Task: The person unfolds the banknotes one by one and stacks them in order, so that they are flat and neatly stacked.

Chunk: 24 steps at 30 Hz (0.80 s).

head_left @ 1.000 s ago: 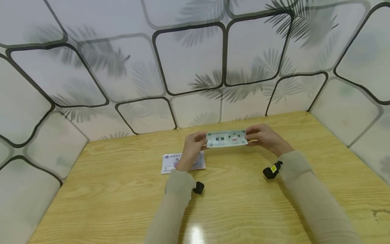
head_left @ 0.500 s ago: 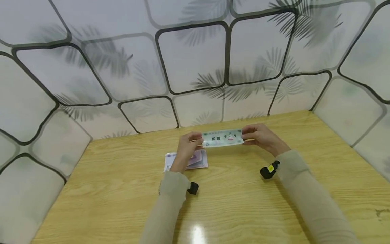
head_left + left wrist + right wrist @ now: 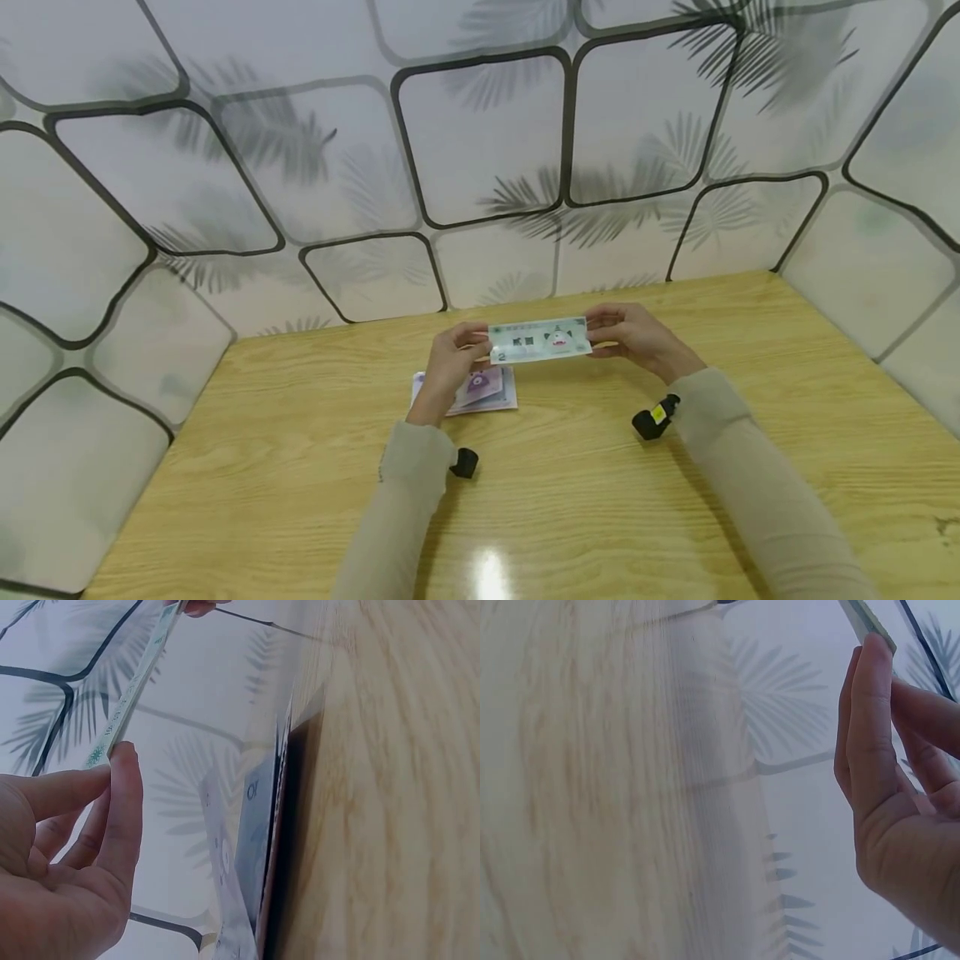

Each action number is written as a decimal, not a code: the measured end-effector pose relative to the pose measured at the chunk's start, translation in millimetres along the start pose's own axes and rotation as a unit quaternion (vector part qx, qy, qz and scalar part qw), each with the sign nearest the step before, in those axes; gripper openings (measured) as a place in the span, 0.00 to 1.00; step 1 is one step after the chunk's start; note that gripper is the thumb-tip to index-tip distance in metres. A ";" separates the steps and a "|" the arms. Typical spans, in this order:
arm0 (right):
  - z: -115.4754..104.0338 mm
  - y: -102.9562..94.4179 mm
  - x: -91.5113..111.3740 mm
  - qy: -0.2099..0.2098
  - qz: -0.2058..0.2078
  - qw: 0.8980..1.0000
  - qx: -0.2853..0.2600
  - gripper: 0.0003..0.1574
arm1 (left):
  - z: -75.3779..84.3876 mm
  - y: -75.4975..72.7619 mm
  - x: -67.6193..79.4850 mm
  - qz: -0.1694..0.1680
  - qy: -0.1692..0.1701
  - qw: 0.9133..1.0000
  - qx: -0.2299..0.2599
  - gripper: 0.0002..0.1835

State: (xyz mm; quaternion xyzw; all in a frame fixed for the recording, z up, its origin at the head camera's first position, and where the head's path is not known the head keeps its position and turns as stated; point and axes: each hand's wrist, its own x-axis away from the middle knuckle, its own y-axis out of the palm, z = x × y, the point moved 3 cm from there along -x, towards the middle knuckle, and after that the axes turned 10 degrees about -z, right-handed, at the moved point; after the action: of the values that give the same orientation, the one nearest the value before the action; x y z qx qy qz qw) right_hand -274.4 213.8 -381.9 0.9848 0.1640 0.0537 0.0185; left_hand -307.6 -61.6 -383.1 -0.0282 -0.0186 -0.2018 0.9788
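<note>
A pale green play banknote (image 3: pixel 538 341) marked 2, with a cartoon face, is stretched between both hands above the table. My left hand (image 3: pixel 448 367) pinches its left end between thumb and fingers, as the left wrist view shows at the note's edge (image 3: pixel 127 701). At the other end my right hand (image 3: pixel 637 337) pinches it; only a corner of the note (image 3: pixel 870 622) appears in the right wrist view. Below and behind the left hand lies a small stack of purple notes (image 3: pixel 491 396), partly covered by that hand and wrist. Its edges look loosely spread in the left wrist view.
The wooden table (image 3: pixel 570 500) meets a patterned wall covering (image 3: pixel 487 142) at the back and sides. Black wrist cameras, one at the left cuff (image 3: pixel 465 463) and one at the right cuff (image 3: pixel 654 419), hang close to the tabletop.
Both hands have shifted slightly left with the green note held between them. More of the purple stack's right part shows now. The head view has turned a little.
</note>
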 end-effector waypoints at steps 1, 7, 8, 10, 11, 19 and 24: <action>0.0 0.8 -1.0 -0.001 0.001 1.000 0.001 0.15 | 0.1 -1.2 0.5 -0.002 0.003 1.000 0.000 0.17; -1.2 6.0 -5.4 -0.001 -0.003 1.000 0.006 0.18 | 1.6 -7.2 4.0 -0.008 0.011 1.000 0.001 0.19; -1.7 7.0 -6.0 -0.001 -0.004 1.000 0.006 0.18 | 1.7 -8.2 4.2 -0.008 0.011 1.000 0.000 0.19; -3.1 9.3 -6.9 0.000 -0.005 1.000 0.009 0.19 | 2.7 -9.9 5.4 -0.009 0.012 1.000 0.000 0.20; -3.6 10.4 -7.5 0.000 -0.007 1.000 0.011 0.19 | 3.1 -10.8 6.1 -0.007 0.012 1.000 -0.001 0.19; -3.0 20.8 -17.2 -0.003 -0.020 1.000 0.019 0.21 | 1.4 -23.2 12.3 -0.002 0.012 1.000 -0.004 0.21; -0.9 29.5 -25.5 0.002 -0.023 1.000 0.019 0.23 | 2.3 -32.4 18.0 0.001 0.017 1.000 -0.004 0.21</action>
State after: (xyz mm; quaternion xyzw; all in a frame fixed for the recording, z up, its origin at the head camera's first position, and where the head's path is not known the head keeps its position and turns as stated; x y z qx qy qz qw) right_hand -288.9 177.7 -381.9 0.9808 0.1878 0.0519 0.0011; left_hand -303.9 -98.3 -378.4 -0.0283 -0.0016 -0.2014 0.9791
